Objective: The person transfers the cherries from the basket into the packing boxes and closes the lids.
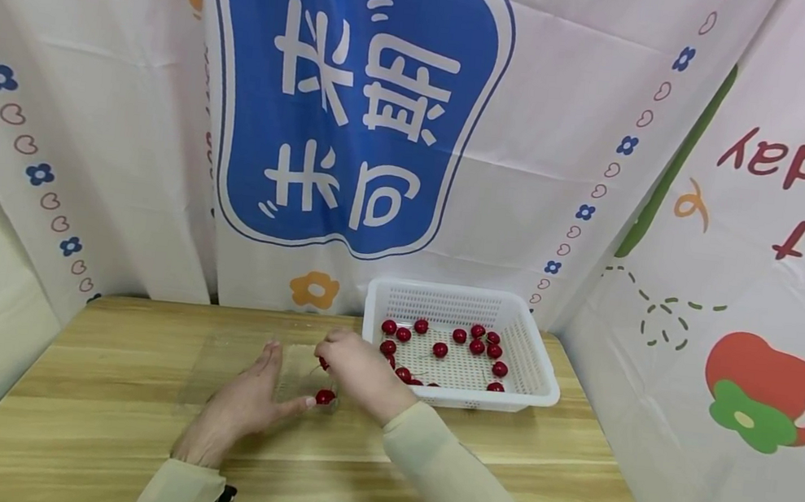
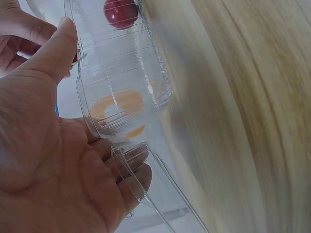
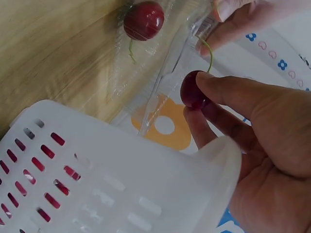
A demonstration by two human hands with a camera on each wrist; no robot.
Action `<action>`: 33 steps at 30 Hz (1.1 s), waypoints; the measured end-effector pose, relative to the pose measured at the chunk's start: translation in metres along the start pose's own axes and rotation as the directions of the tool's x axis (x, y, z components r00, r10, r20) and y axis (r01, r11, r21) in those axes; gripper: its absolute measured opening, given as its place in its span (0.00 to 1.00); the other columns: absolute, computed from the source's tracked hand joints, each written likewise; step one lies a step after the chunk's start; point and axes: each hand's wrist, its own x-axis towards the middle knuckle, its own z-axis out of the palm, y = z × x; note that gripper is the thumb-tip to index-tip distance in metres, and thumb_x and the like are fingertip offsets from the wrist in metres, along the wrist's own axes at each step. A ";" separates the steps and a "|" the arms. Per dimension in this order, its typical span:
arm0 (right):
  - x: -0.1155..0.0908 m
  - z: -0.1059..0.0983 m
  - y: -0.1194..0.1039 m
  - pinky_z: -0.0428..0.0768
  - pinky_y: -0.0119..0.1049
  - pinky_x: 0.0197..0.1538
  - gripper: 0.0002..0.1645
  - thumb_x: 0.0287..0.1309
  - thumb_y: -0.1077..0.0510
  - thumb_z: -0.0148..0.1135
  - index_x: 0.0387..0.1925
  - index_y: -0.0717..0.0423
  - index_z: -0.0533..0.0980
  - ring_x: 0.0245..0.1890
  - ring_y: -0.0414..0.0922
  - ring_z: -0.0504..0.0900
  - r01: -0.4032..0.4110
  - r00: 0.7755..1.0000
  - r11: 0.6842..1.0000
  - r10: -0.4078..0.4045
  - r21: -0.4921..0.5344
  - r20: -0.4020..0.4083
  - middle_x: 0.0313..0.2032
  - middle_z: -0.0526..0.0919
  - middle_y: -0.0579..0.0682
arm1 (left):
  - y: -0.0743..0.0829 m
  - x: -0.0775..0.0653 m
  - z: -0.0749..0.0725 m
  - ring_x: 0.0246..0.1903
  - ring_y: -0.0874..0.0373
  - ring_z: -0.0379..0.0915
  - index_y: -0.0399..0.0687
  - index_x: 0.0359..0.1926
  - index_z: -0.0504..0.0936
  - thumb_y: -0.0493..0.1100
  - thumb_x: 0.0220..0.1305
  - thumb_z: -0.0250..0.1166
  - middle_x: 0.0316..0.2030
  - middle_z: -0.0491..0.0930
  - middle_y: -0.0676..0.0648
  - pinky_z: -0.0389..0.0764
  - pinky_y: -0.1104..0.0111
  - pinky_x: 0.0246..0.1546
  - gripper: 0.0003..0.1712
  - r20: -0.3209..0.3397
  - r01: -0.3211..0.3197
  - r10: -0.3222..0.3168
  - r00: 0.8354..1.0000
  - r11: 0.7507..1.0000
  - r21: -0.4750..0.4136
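Loading the clear box [image 2: 141, 60] seems underway: the right hand's grip [image 1: 362, 374] pinches a cherry [image 3: 192, 91], the spread left hand [image 1: 247, 400] steadies the box, and gentle release looks due.

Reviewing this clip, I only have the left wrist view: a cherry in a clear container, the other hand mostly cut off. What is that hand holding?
Observer: The right wrist view shows the right hand pinching a second cherry, its green stem on.
Operator: Are there more cherries nearby?
Observer: Yes, the head view shows a white basket with many more cherries in it, to the right of the clear container.
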 end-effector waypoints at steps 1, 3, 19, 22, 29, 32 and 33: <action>0.000 0.001 -0.001 0.91 0.26 0.59 0.15 0.76 0.63 0.79 0.58 0.47 0.94 0.57 0.40 0.93 0.004 1.000 1.000 -0.004 -0.014 0.006 0.56 0.95 0.43 | 0.000 0.000 0.000 0.88 0.17 0.53 0.22 0.92 0.37 0.74 0.78 0.74 0.93 0.36 0.20 0.68 0.26 0.86 0.79 0.000 -0.001 0.001 1.000 1.000 0.001; 0.000 0.002 -0.003 0.91 0.26 0.57 0.17 0.73 0.63 0.80 0.58 0.46 0.94 0.55 0.39 0.93 0.005 1.000 1.000 -0.005 -0.025 0.018 0.55 0.95 0.43 | 0.000 0.000 0.000 0.88 0.17 0.53 0.22 0.92 0.37 0.74 0.78 0.74 0.93 0.36 0.20 0.69 0.27 0.86 0.79 0.000 -0.001 0.001 1.000 1.000 0.001; -0.009 -0.020 0.016 0.90 0.38 0.75 0.22 0.79 0.61 0.78 0.69 0.52 0.90 0.69 0.47 0.93 -0.105 0.994 0.980 0.104 0.169 0.017 0.68 0.93 0.49 | -0.001 0.001 0.001 0.88 0.16 0.55 0.24 0.93 0.37 0.74 0.78 0.74 0.93 0.37 0.21 0.69 0.25 0.85 0.79 0.004 0.022 -0.022 1.000 1.000 -0.004; -0.016 -0.025 0.026 0.90 0.40 0.74 0.22 0.79 0.62 0.77 0.69 0.53 0.89 0.69 0.49 0.92 -0.125 0.991 0.970 0.130 0.211 -0.010 0.67 0.94 0.50 | 0.000 0.000 0.000 0.88 0.16 0.54 0.24 0.93 0.38 0.74 0.78 0.74 0.93 0.38 0.21 0.68 0.25 0.85 0.79 -0.002 0.026 -0.026 1.000 1.000 -0.005; -0.030 -0.030 0.049 0.92 0.46 0.72 0.22 0.77 0.65 0.77 0.68 0.58 0.89 0.65 0.53 0.94 -0.153 0.983 0.948 0.175 0.279 -0.055 0.63 0.94 0.55 | 0.002 -0.001 0.001 0.87 0.15 0.54 0.25 0.93 0.38 0.75 0.77 0.74 0.93 0.37 0.22 0.67 0.24 0.85 0.79 -0.014 0.032 -0.032 0.999 0.999 -0.011; -0.034 -0.029 0.058 0.92 0.47 0.72 0.21 0.76 0.66 0.77 0.67 0.59 0.90 0.66 0.55 0.93 -0.182 0.977 0.932 0.208 0.313 -0.052 0.63 0.94 0.56 | 0.002 -0.001 0.000 0.87 0.15 0.53 0.26 0.94 0.38 0.76 0.76 0.74 0.93 0.37 0.23 0.66 0.23 0.85 0.80 -0.009 0.041 -0.041 0.999 0.999 -0.012; -0.036 -0.027 0.061 0.92 0.48 0.72 0.21 0.76 0.67 0.77 0.66 0.60 0.90 0.66 0.55 0.93 -0.193 0.974 0.925 0.220 0.328 -0.048 0.63 0.94 0.56 | 0.002 -0.001 0.000 0.87 0.15 0.53 0.26 0.94 0.37 0.76 0.76 0.73 0.93 0.36 0.23 0.66 0.23 0.85 0.80 -0.007 0.043 -0.043 0.999 0.999 -0.012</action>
